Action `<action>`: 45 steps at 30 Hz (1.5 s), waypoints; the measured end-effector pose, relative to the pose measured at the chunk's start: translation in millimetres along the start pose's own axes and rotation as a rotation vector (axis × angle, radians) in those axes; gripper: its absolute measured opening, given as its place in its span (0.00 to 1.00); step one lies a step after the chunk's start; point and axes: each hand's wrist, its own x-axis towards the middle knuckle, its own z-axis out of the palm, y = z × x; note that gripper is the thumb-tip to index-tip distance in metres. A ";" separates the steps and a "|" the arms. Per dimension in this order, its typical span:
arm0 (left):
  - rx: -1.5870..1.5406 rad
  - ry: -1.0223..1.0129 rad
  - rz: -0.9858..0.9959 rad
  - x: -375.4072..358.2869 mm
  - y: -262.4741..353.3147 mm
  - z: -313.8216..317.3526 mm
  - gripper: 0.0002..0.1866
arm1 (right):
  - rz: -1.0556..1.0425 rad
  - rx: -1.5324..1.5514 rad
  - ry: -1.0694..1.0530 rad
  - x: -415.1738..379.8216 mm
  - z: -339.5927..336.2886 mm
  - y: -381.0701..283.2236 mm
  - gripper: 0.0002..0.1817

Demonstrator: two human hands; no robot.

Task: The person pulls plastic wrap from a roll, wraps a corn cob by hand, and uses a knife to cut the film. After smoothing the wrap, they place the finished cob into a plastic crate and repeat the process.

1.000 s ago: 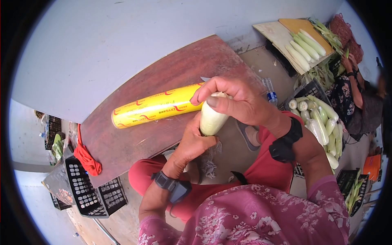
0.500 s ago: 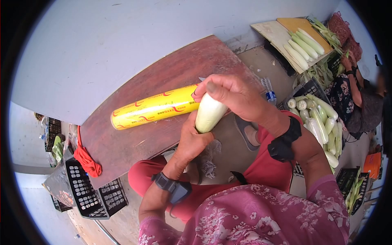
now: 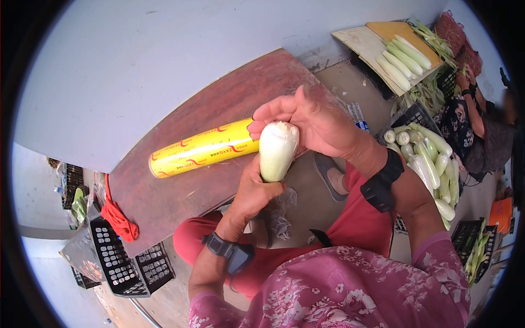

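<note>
Vegetable (image 3: 278, 150), one, at the centre of the frame: smooth, pale green-white, roundly tapered, its blunt upper end rough and whitish; held tilted in front of us, near the bench edge. Left hand (image 3: 256, 188), one: fingers closed around the lower part of this piece, thumb across its base. Right hand (image 3: 322, 123), one: palm turned into view, fingers loosely bent and reaching behind the upper end, thumb raised apart; whether they touch it we cannot tell. Wristbands, two, black: one on our left wrist (image 3: 232, 251), one on our right wrist (image 3: 381, 180).

Bench (image 3: 180, 213), one: red-brown, worn, streaked surface. Roll (image 3: 202, 147), one, left of centre: cylindrical, glossy yellow wrapping with red marks. Cloth (image 3: 119, 218), one, lower left: red, crumpled, soft.

Upper right, we count four long pale vegetables (image 3: 402, 62) side by side on flat boards (image 3: 355, 44). Below them, one black plastic crate (image 3: 413, 113), heaped with similar pieces, too overlapped to count. Bottle (image 3: 358, 116), one: clear plastic, blue label. Mesh sack (image 3: 456, 41), reddish, far upper right, beside one co-worker's hands (image 3: 467, 79).
</note>
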 end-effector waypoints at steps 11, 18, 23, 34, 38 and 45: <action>0.265 0.205 0.161 3.5 -1.0 7.2 0.27 | -0.011 -0.623 0.224 -0.4 8.1 4.7 0.19; 0.007 0.047 -0.023 2.3 -3.0 0.7 0.25 | -0.030 -0.198 0.153 5.4 -8.6 11.1 0.20; -0.198 -0.221 -0.154 -4.2 4.0 -4.0 0.23 | 0.041 0.202 -0.034 4.1 -11.6 0.2 0.36; -0.507 -0.522 -0.142 -3.9 -1.6 -3.0 0.29 | -0.014 -0.005 -0.046 3.5 7.4 2.0 0.26; -0.579 -0.506 -0.154 -5.8 -0.4 1.4 0.30 | -0.052 -0.033 0.106 5.9 10.0 7.2 0.20; -0.595 -0.411 -0.017 -7.3 6.8 3.6 0.34 | -0.122 0.005 0.201 7.4 -4.7 3.2 0.20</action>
